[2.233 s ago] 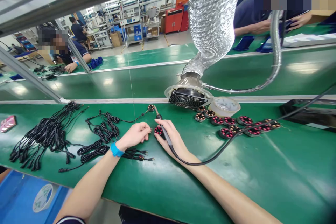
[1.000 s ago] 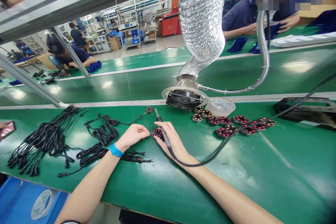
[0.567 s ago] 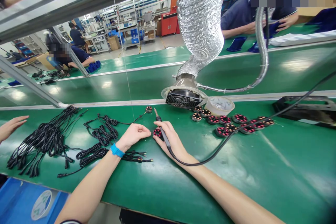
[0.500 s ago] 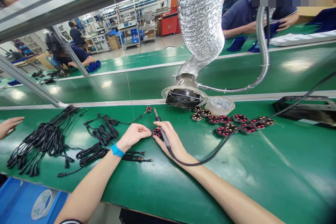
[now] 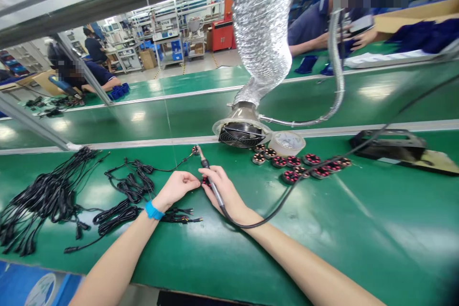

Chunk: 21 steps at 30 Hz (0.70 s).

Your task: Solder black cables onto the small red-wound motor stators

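Observation:
In the head view, my right hand (image 5: 229,197) is closed around a soldering iron (image 5: 215,190), its tip pointing away from me. Under the same fingers is a small round motor stator (image 5: 206,181) with red and black windings, partly covered by the hand. My left hand (image 5: 178,186), with a blue wristband (image 5: 154,211), pinches at the stator's left edge. What lies between those fingertips is too small to make out. Just beyond, near the iron's tip, sits another stator (image 5: 195,150) joined to a black cable (image 5: 167,168).
Coiled black cables (image 5: 134,184) and a large cable bundle (image 5: 53,196) lie to the left. Several stators (image 5: 292,177) stand right of centre beside a tape roll (image 5: 287,143). A fume extractor (image 5: 242,129) hangs above the bench. Co-workers sit across the bench.
The view has shifted right, and another person's hand at the left has left it. The stator in my fingers has tilted and shows less. The iron's tip is closer to the cabled stator.

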Motion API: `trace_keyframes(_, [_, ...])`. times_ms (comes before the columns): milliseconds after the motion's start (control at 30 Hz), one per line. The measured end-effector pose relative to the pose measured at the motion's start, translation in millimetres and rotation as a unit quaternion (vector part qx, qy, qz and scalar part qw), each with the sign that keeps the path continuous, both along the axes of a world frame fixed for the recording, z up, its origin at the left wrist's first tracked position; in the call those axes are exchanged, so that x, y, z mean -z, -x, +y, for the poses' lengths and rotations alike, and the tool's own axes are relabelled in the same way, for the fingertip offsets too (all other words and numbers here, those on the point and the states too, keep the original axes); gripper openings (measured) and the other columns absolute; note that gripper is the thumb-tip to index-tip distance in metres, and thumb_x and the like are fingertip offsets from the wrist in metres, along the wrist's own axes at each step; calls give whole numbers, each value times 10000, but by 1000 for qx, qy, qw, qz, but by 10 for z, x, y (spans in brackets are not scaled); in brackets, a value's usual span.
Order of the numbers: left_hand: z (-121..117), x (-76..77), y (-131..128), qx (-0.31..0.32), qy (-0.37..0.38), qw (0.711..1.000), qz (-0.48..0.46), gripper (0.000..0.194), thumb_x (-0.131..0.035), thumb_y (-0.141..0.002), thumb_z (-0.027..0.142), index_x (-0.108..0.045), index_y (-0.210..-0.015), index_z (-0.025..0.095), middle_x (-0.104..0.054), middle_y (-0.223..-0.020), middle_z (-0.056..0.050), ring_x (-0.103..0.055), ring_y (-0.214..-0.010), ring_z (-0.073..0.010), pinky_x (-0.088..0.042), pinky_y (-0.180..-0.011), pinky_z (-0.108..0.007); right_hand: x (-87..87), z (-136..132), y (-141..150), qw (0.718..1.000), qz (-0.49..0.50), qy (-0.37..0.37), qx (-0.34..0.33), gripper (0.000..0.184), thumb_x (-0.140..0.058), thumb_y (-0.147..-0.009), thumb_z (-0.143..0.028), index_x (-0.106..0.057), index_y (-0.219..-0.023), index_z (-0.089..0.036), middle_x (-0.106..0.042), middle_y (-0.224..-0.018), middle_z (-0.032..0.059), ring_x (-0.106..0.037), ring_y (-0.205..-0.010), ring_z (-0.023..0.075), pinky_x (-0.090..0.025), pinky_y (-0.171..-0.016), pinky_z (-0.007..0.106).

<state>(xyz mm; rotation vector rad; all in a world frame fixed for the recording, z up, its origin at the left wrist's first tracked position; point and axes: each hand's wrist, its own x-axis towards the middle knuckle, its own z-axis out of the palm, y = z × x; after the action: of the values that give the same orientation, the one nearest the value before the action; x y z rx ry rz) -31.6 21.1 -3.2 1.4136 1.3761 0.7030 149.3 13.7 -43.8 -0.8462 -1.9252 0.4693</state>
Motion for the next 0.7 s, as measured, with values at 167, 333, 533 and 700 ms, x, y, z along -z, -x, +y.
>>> trace_keyframes(167, [-29,-27,-40,50,54,997,1,338,-672,-723,458,-574,-660,141,-558,-545,30,-423,-398,-60,-296,-422,-201,-9,-10,-11,998,-54,-25,-32,485,-455,-901,-51,-492,-1342,-251,-530,-1134,91,-614,-936,170,-538,-820,304])
trace_keyframes(333, [-34,-26,-74,35,79,993,-78,382,-738,-662,480,-606,-692,124,-632,-616,-24,-540,-467,-95,-381,-453,-205,-10,-94,64,999,40,23,14,390,-463,-887,-64,-550,-1229,-229,-547,-1036,54,-615,-834,129,-532,-781,259])
trace_keyframes(533, [7,17,-54,-16,40,994,-99,413,-766,-681,509,-662,-771,119,-663,-660,-35,-571,-557,-116,-441,-529,-219,-76,-181,152,996,81,38,27,432,-476,-803,-32,-546,-1188,-214,-566,-1020,45,-612,-927,151,-530,-849,276])
trace_keyframes(700, [37,30,-21,-16,23,999,-47,547,-704,-673,653,-674,-781,118,-682,-689,-58,-601,-591,-157,-496,-568,-266,-83,-116,62,997,21,3,71,499,-484,-814,-64,-494,-1288,-219,-552,-1106,64,-616,-892,138,-531,-821,251])
